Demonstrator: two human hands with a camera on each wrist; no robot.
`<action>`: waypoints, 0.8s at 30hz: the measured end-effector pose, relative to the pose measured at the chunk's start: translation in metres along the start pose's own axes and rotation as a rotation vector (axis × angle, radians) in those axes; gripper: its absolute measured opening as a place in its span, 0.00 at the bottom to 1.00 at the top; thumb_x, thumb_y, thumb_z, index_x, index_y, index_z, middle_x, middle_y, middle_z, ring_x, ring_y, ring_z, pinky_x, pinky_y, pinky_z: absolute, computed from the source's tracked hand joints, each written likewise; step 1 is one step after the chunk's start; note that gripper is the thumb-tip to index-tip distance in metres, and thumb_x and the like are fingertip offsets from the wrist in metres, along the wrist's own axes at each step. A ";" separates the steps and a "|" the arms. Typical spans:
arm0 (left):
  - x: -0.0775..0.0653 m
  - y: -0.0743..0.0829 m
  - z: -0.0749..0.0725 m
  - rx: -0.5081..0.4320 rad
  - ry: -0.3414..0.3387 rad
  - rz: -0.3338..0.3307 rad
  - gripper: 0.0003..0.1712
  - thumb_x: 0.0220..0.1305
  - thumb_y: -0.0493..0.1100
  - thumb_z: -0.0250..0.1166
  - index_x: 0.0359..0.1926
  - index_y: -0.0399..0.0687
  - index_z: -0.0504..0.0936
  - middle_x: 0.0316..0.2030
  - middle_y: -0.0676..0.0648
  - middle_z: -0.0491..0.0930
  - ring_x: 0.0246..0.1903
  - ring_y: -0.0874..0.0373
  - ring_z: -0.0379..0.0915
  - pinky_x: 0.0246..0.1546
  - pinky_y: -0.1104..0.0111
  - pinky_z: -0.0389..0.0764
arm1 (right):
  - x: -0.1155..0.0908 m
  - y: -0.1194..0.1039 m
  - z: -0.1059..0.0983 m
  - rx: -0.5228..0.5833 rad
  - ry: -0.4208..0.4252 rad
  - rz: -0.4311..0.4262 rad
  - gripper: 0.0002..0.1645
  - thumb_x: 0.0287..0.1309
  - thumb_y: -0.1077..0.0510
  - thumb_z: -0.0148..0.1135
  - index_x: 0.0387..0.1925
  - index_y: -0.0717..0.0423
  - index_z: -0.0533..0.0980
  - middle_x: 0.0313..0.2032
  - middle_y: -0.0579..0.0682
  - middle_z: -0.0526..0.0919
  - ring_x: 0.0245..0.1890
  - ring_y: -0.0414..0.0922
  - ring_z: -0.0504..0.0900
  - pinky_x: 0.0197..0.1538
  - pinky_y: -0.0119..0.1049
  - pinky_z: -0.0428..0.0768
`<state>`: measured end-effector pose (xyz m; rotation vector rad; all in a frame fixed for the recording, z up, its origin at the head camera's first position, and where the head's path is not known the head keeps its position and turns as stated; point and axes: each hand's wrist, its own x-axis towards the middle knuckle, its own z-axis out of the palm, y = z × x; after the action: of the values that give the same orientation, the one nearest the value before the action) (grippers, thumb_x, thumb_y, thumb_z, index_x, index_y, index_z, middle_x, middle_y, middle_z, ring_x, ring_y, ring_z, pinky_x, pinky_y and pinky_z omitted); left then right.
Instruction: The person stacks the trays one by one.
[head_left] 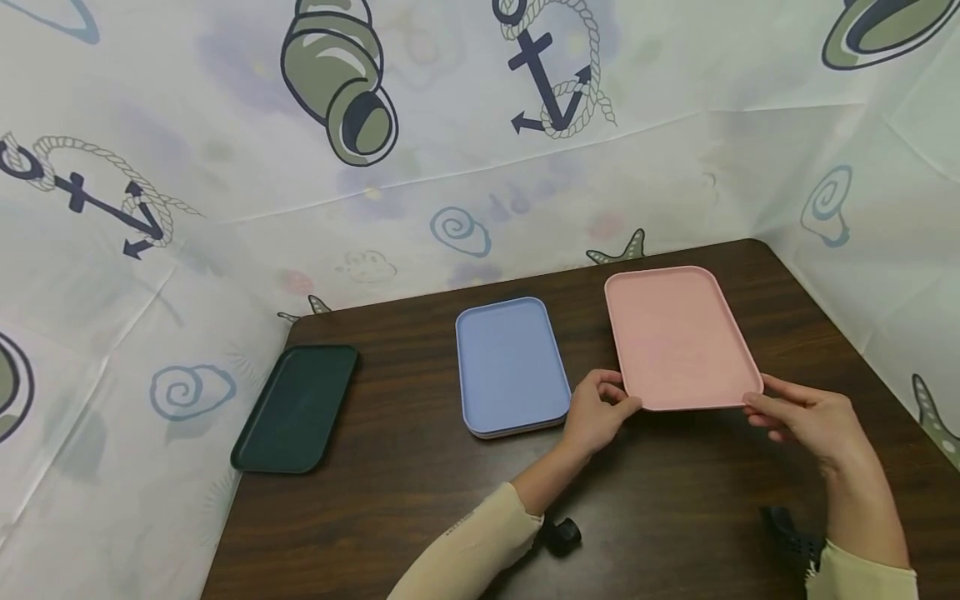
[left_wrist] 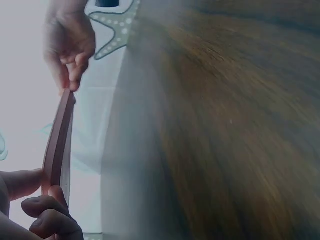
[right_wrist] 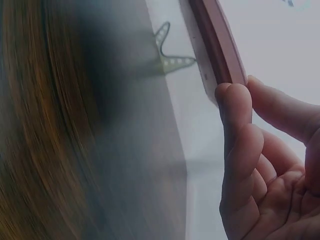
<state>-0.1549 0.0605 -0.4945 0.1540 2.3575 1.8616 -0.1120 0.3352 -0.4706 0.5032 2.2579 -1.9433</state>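
Both hands hold a pink rectangular tray (head_left: 682, 337) with rounded corners by its near edge, at the right of the table. The left hand (head_left: 596, 412) pinches its near left corner between thumb and fingers; the right hand (head_left: 813, 421) pinches the near right corner. Seen edge-on in the left wrist view, the tray (left_wrist: 59, 135) is lifted off the wood, with thumb and curled fingers on either side of it. In the right wrist view, thumb and fingertips grip the tray's end (right_wrist: 220, 45). A blue tray (head_left: 513, 362) lies just left of the left hand, with another layer showing beneath its near edge.
A dark green tray (head_left: 296, 408) lies at the table's left edge. The dark wood table (head_left: 405, 500) is bordered at the back and sides by white printed cloth (head_left: 450, 125). A black device (head_left: 562, 536) sits by the left wrist, another (head_left: 795, 533) by the right.
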 end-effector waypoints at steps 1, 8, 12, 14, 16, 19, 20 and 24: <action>-0.002 0.001 -0.005 -0.018 -0.002 0.006 0.19 0.53 0.35 0.73 0.45 0.44 0.77 0.23 0.55 0.79 0.18 0.65 0.68 0.22 0.74 0.69 | 0.001 -0.001 0.003 -0.017 -0.006 -0.007 0.18 0.55 0.51 0.72 0.49 0.36 0.82 0.25 0.40 0.87 0.27 0.39 0.87 0.26 0.33 0.80; -0.018 0.006 -0.037 -0.067 0.004 0.040 0.21 0.53 0.34 0.72 0.47 0.39 0.75 0.25 0.52 0.78 0.16 0.65 0.62 0.19 0.75 0.62 | 0.000 -0.009 0.027 -0.115 -0.055 -0.064 0.46 0.57 0.49 0.71 0.66 0.73 0.64 0.27 0.38 0.87 0.29 0.39 0.86 0.28 0.35 0.82; -0.027 0.005 -0.056 -0.112 0.002 0.037 0.23 0.55 0.32 0.71 0.51 0.36 0.73 0.29 0.48 0.78 0.14 0.65 0.60 0.17 0.76 0.62 | 0.000 -0.016 0.043 -0.115 -0.092 -0.096 0.44 0.57 0.50 0.71 0.66 0.72 0.64 0.28 0.40 0.87 0.29 0.40 0.87 0.29 0.36 0.82; -0.031 0.004 -0.065 -0.131 -0.008 0.020 0.24 0.57 0.31 0.69 0.53 0.34 0.72 0.30 0.46 0.77 0.13 0.66 0.58 0.16 0.76 0.61 | 0.000 -0.019 0.050 -0.112 -0.115 -0.114 0.43 0.57 0.51 0.71 0.66 0.72 0.65 0.29 0.42 0.88 0.30 0.41 0.87 0.29 0.37 0.82; -0.037 0.006 -0.074 -0.136 -0.014 -0.007 0.24 0.58 0.30 0.68 0.54 0.33 0.70 0.31 0.45 0.76 0.11 0.65 0.56 0.15 0.75 0.60 | -0.001 -0.022 0.058 -0.107 -0.136 -0.121 0.42 0.57 0.52 0.71 0.65 0.70 0.66 0.30 0.45 0.88 0.30 0.42 0.87 0.30 0.37 0.82; -0.045 0.002 -0.087 -0.154 -0.009 -0.022 0.24 0.58 0.31 0.68 0.54 0.33 0.70 0.31 0.45 0.75 0.12 0.64 0.56 0.15 0.75 0.60 | -0.003 -0.024 0.071 -0.106 -0.150 -0.134 0.40 0.57 0.52 0.71 0.64 0.70 0.69 0.32 0.49 0.88 0.30 0.43 0.87 0.30 0.37 0.82; -0.049 0.005 -0.092 -0.162 -0.010 -0.025 0.24 0.58 0.31 0.68 0.54 0.33 0.70 0.31 0.46 0.75 0.12 0.64 0.56 0.15 0.75 0.60 | -0.003 -0.024 0.075 -0.107 -0.151 -0.138 0.39 0.57 0.52 0.71 0.63 0.70 0.70 0.32 0.51 0.88 0.30 0.44 0.87 0.30 0.37 0.82; -0.058 0.000 -0.113 -0.202 0.004 -0.038 0.25 0.58 0.32 0.69 0.55 0.33 0.70 0.31 0.48 0.75 0.14 0.64 0.61 0.17 0.75 0.62 | -0.005 -0.027 0.094 -0.098 -0.171 -0.161 0.37 0.56 0.54 0.72 0.61 0.70 0.72 0.32 0.56 0.88 0.29 0.46 0.87 0.29 0.37 0.81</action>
<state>-0.1170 -0.0567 -0.4663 0.0839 2.1412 2.0679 -0.1277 0.2388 -0.4593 0.1419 2.3326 -1.8524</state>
